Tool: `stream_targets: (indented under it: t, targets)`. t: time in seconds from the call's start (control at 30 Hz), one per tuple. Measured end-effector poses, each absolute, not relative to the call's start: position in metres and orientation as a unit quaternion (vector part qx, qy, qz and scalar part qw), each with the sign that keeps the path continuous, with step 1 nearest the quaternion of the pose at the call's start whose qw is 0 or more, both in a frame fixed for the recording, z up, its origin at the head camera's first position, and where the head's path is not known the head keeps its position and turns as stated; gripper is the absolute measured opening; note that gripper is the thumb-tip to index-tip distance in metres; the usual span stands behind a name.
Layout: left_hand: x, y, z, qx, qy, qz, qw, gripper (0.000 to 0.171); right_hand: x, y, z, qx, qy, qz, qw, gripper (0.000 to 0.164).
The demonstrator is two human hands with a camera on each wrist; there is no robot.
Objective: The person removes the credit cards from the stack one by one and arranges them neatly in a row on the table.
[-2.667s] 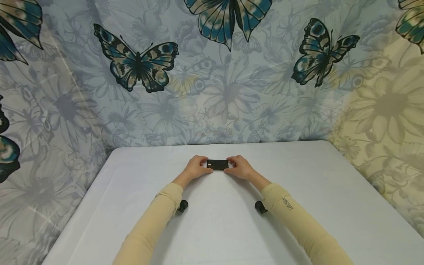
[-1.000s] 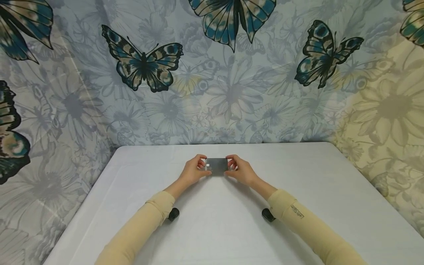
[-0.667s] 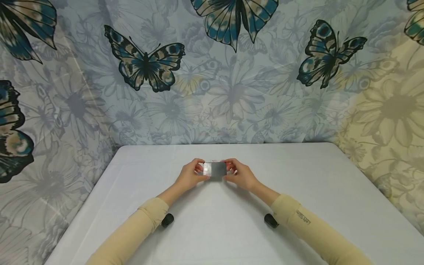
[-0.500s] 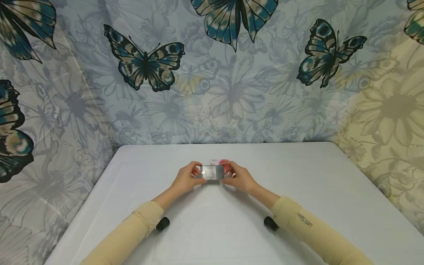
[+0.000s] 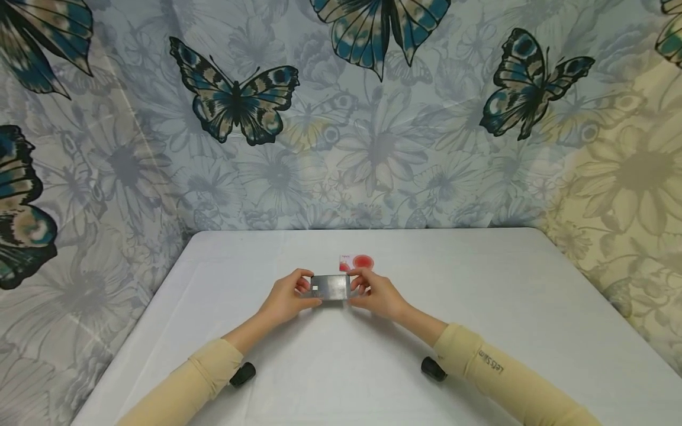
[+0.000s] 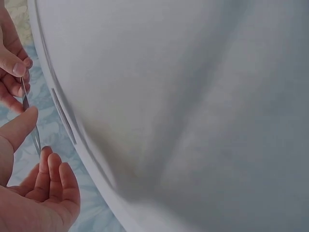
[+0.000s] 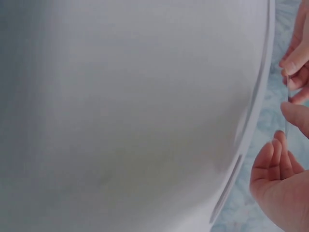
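A dark grey bank card (image 5: 330,287) with a small pale chip is held up above the table in the head view, its face tilted toward me. My left hand (image 5: 285,297) pinches its left end between thumb and fingertips. At the other end, my right hand (image 5: 377,293) pinches it the same way. Just behind the right fingertips, a white card with a red round print (image 5: 363,262) lies on the table. Both wrist views show the bank card (image 6: 37,140) almost edge-on, with thumb and fingers on it.
A white cloth covers the table (image 5: 453,284). Behind it hangs a floral backdrop (image 5: 367,177) with printed butterflies, close to the table's far edge. A black wrist camera (image 5: 243,375) sits under the left cuff, another (image 5: 434,368) under the right.
Both hands have drawn the bank card toward me and a little left, tilting its face up more. The red and white card, hidden earlier, now shows behind it.
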State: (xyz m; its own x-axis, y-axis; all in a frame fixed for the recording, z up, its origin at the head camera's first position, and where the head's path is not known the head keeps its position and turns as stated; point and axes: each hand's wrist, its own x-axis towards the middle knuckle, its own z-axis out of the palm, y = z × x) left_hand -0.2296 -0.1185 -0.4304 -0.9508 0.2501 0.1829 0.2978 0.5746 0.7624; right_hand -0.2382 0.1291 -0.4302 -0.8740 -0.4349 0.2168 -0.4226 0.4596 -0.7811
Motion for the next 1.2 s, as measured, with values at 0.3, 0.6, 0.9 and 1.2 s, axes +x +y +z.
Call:
stream_targets:
  t: [0.3,0.6,0.9,1.2]
  targets:
    - [-0.21,-0.141,-0.427,-0.144,-0.896,-0.419,0.012,0.055,-0.228,0.113,-0.429,-0.27,0.85,-0.451,0.038,0.051]
    - [-0.197,-0.167,-0.421,-0.126,-0.908,-0.399,-0.008,0.057,-0.223,0.088,-0.43,-0.284,0.845,-0.449,0.062,0.051]
    - [-0.191,-0.203,-0.417,-0.134,-0.915,-0.378,-0.034,0.06,-0.221,0.059,-0.428,-0.296,0.848,-0.434,0.077,0.051]
    - [-0.19,-0.239,-0.418,-0.158,-0.918,-0.363,-0.037,0.06,-0.223,0.023,-0.431,-0.307,0.856,-0.408,0.084,0.05]
